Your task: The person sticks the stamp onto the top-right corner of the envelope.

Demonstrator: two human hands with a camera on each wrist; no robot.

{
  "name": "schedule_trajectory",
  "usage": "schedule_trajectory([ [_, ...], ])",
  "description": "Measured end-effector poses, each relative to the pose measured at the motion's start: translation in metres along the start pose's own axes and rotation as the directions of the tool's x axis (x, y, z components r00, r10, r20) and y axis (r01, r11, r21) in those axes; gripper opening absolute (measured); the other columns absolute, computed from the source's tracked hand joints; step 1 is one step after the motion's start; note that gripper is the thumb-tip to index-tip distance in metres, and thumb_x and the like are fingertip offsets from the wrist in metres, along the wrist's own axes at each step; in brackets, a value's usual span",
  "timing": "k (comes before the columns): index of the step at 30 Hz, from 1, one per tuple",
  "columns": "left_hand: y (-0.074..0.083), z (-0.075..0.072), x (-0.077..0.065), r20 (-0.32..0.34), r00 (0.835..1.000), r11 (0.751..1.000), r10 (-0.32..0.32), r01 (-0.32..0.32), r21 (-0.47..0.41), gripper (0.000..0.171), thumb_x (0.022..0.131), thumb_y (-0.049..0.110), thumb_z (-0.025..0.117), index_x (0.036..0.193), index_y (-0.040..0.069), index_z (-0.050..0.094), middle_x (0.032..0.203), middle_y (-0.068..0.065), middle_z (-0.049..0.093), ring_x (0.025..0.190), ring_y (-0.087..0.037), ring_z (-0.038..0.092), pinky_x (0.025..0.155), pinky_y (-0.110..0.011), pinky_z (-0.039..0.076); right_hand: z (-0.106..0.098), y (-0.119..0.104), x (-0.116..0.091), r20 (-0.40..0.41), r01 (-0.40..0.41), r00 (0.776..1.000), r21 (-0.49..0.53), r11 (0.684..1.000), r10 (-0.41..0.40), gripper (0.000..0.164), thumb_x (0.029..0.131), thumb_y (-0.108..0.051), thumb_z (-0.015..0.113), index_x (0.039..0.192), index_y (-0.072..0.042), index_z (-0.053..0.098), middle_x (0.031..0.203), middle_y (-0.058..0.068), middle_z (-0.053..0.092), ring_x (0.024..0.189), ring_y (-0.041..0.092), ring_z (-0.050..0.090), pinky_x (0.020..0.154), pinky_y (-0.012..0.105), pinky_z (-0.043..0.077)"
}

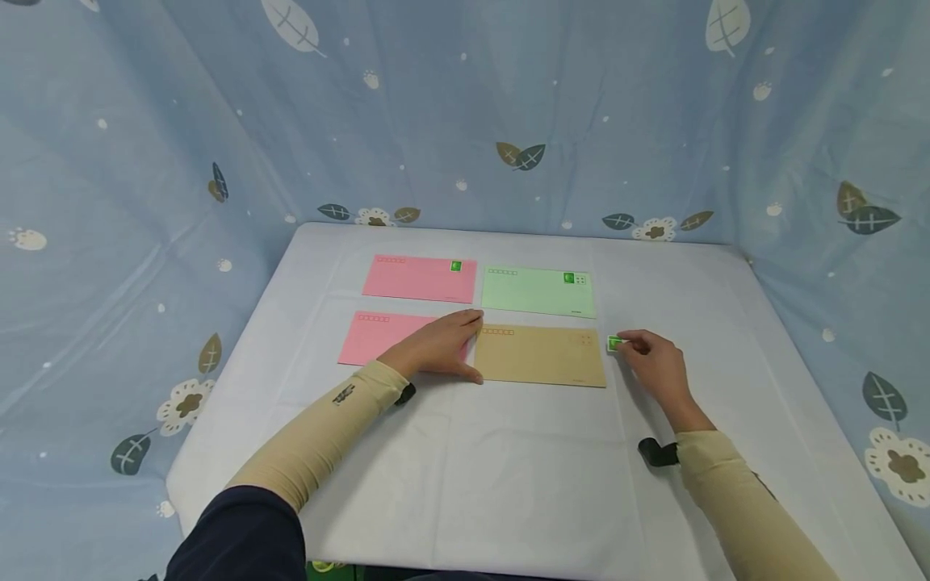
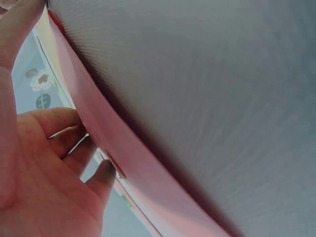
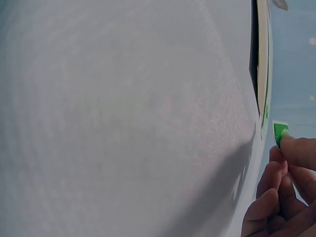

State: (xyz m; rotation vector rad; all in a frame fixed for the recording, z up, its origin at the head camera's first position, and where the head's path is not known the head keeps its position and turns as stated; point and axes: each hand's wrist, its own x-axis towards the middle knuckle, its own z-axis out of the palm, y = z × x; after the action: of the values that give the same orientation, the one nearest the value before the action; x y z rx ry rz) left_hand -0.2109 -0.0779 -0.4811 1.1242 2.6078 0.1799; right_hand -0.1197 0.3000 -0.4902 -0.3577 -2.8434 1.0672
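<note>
My right hand (image 1: 657, 367) pinches a small green postage stamp with a white border (image 1: 613, 344) between thumb and fingers, just off the right edge of a brown envelope (image 1: 541, 355). In the right wrist view, the stamp (image 3: 280, 132) stands up from the fingertips, over the white cloth. My left hand (image 1: 439, 343) rests across the right part of the lower pink envelope (image 1: 378, 339), hiding that part. Its fingers and thumb are spread, with the tips at the brown envelope's left edge. Printed boxes mark that envelope's upper left; its upper right bears only faint small print.
Behind lie another pink envelope (image 1: 414, 282) with a green stamp (image 1: 455, 266) and a light green envelope (image 1: 534, 296), also stamped at its upper right. All lie flat on a white cloth-covered table (image 1: 508, 468). Blue leaf-patterned curtains (image 1: 436, 105) surround the table's back and sides.
</note>
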Motion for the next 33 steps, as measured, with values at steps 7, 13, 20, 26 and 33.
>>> schedule_trajectory([
  [7,0.002,-0.002,0.0,0.003,1.0,1.0,-0.007,0.008,-0.015,0.121,0.077,0.074,0.073,0.16,0.001,0.025,0.169,-0.011,0.019,0.156,-0.024,0.017,0.125,-0.035,0.018,0.004,-0.004,0.001,0.001,-0.006,1.0,-0.005,1.0,0.006,0.031,0.1,-0.018,0.062,0.126,-0.004,0.07,0.108,0.017,0.069,0.09,0.028,0.061,0.064,0.026,0.047],
  [13,0.002,-0.003,-0.001,0.005,1.0,1.0,-0.011,0.011,-0.011,0.121,0.077,0.074,0.073,0.16,0.0,0.025,0.169,-0.011,0.019,0.156,-0.024,0.017,0.125,-0.034,0.017,0.007,-0.008,0.003,0.009,-0.006,1.0,-0.002,1.0,0.006,0.031,0.1,-0.02,0.062,0.126,-0.005,0.07,0.109,0.016,0.069,0.091,0.027,0.06,0.064,0.026,0.047],
  [20,0.001,-0.002,0.0,0.001,1.0,1.0,-0.011,0.011,-0.008,0.122,0.076,0.075,0.073,0.16,0.001,0.025,0.169,-0.01,0.019,0.155,-0.023,0.017,0.125,-0.033,0.018,0.01,-0.013,0.004,0.022,0.024,0.999,0.016,1.0,-0.024,0.03,0.1,-0.019,0.063,0.125,-0.003,0.07,0.107,0.017,0.069,0.09,0.028,0.061,0.066,0.029,0.049],
  [26,0.0,-0.001,0.001,-0.007,1.0,1.0,-0.009,0.009,-0.008,0.122,0.075,0.076,0.073,0.16,0.002,0.025,0.169,-0.009,0.02,0.155,-0.022,0.018,0.125,-0.033,0.018,0.014,-0.017,0.005,0.027,0.034,0.999,0.025,0.999,-0.034,0.03,0.1,-0.018,0.062,0.125,-0.003,0.07,0.107,0.017,0.069,0.09,0.029,0.062,0.064,0.028,0.049],
  [33,0.0,0.0,0.001,0.0,1.0,1.0,-0.017,0.017,-0.012,0.122,0.075,0.076,0.073,0.161,0.003,0.025,0.169,-0.009,0.019,0.155,-0.022,0.018,0.125,-0.032,0.018,0.02,-0.019,0.006,0.023,0.048,0.999,0.024,0.999,-0.049,0.029,0.1,-0.019,0.063,0.123,-0.003,0.071,0.105,0.016,0.07,0.093,0.029,0.062,0.067,0.029,0.049],
])
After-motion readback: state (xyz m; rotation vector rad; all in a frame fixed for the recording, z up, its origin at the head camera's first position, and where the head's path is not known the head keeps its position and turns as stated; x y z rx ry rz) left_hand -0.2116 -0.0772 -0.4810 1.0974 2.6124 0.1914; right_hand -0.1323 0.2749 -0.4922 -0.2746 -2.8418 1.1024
